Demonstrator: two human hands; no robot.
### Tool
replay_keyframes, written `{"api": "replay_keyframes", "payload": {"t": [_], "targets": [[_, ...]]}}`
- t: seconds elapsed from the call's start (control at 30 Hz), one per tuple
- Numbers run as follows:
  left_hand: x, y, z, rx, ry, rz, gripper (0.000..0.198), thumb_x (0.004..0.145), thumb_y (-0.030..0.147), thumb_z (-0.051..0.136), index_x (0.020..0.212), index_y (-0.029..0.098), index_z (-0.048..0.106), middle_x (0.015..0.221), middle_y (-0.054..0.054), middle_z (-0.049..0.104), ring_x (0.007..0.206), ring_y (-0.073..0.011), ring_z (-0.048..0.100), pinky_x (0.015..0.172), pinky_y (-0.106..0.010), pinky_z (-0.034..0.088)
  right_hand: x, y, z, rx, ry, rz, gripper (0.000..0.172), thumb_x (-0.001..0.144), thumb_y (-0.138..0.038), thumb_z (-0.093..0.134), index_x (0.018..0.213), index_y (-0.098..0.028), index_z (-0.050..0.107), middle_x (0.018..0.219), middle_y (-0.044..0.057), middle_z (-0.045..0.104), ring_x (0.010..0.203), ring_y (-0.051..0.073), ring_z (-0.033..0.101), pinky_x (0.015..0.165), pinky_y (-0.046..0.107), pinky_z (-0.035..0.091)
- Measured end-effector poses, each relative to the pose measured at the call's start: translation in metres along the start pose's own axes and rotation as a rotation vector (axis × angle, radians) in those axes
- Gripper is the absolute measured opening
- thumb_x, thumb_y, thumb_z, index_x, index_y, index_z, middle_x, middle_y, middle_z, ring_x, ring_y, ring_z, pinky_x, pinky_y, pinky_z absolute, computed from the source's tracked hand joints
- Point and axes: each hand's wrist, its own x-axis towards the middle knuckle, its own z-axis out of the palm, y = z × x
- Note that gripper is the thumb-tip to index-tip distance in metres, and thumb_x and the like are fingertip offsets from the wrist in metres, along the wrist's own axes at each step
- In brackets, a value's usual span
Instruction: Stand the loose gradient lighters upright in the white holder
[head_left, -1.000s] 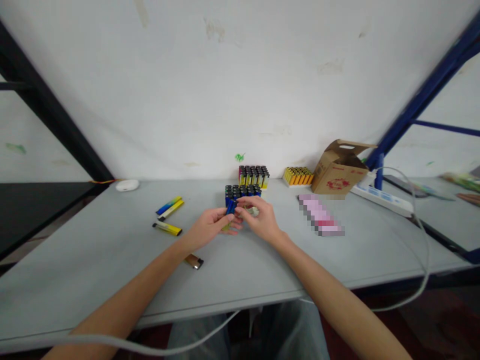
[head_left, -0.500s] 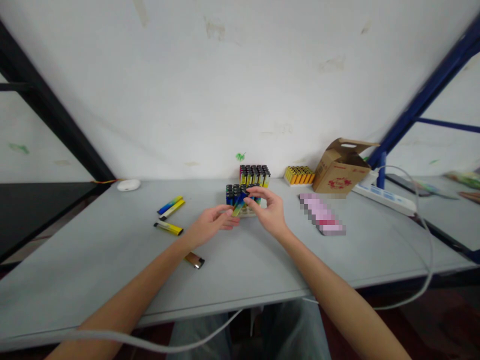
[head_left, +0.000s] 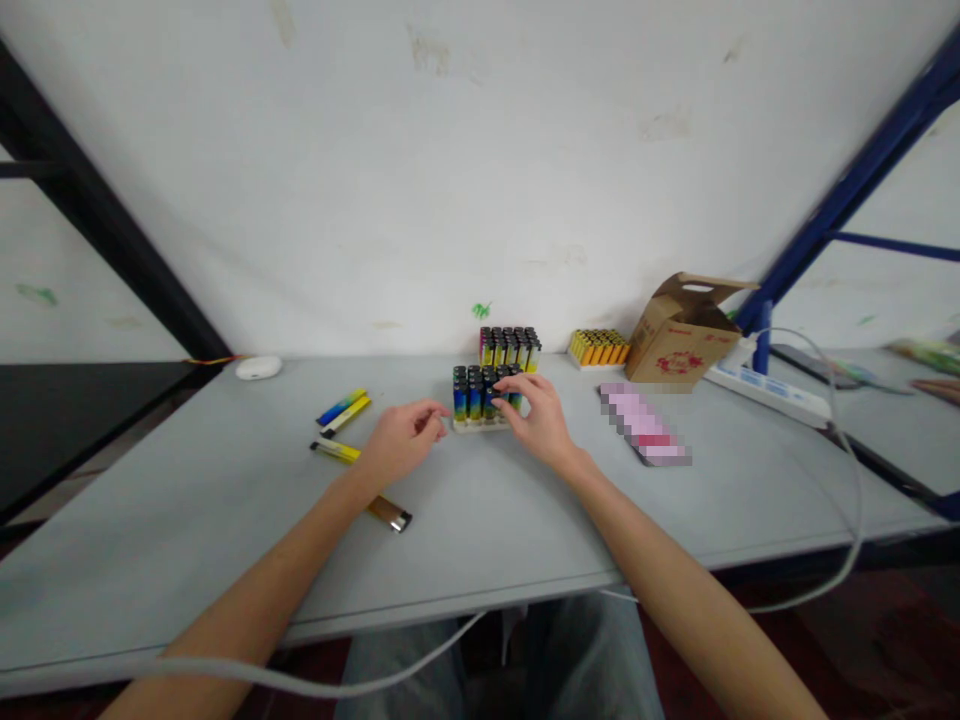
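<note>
Blue-and-yellow lighters point(head_left: 468, 395) with black tops stand upright in rows in a pale tray point(head_left: 472, 428) at the middle of the table. My right hand point(head_left: 541, 415) is at the tray's right front, thumb and forefinger pinching the black top of a lighter point(head_left: 490, 403) that stands upright there. My fingers hide part of the tray's right side. To the left of the tray, apart from it, my left hand point(head_left: 409, 440) has its fingers curled in, with nothing visible in them. Near it lie a blue-and-yellow lighter point(head_left: 341, 408), yellow ones point(head_left: 337, 451) and a brown-gold one point(head_left: 390, 513).
Behind the tray stands another block of lighters point(head_left: 511, 347). Farther right are a tray of orange-yellow ones point(head_left: 600, 347), an open cardboard box point(head_left: 679, 340), a blurred pink phone-like item point(head_left: 645, 425) and a power strip point(head_left: 772, 393). A white case point(head_left: 258, 368) sits back left.
The tilted lighter between my hands has gone upright at the tray, with my right fingers at its top. My left hand has let go of it, drawn back left and curled its fingers.
</note>
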Motion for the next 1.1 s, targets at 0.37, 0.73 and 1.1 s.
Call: {"api": "replay_keyframes", "payload": {"t": [0.37,0.73,1.1], "targets": [[0.001,-0.008,-0.002,0.396,0.039,0.006,0.027,0.084,0.029,0.045,0.093,0.02,0.069,0.078,-0.005,0.074,0.071,-0.021,0.065,0.067,-0.029,0.043,0.001,0.003,-0.002,-0.024,-0.011,0.014,0.016,0.085,-0.023,0.063,0.1,-0.025,0.068,0.093,0.005,0.071,0.095,0.024,0.06,0.09,0.042,0.046],[0.008,-0.028,-0.015,0.67,0.257,-0.043,0.036,0.088,0.03,0.043,0.113,0.013,0.062,0.116,-0.017,0.064,0.111,-0.0299,0.055,0.1,-0.041,0.039,0.0,0.007,0.0,-0.133,0.035,-0.079,0.02,0.086,-0.027,0.06,0.104,-0.026,0.07,0.118,0.009,0.058,0.115,0.026,0.051,0.101,0.049,0.043],[0.008,-0.057,-0.041,0.802,0.2,-0.366,0.034,0.087,0.019,0.034,0.106,0.007,0.06,0.111,-0.031,0.06,0.11,-0.0418,0.055,0.085,-0.053,0.042,-0.001,0.009,-0.001,-0.141,0.065,0.033,0.029,0.088,-0.03,0.054,0.114,-0.021,0.063,0.126,0.014,0.053,0.12,0.028,0.049,0.104,0.049,0.041]]}}
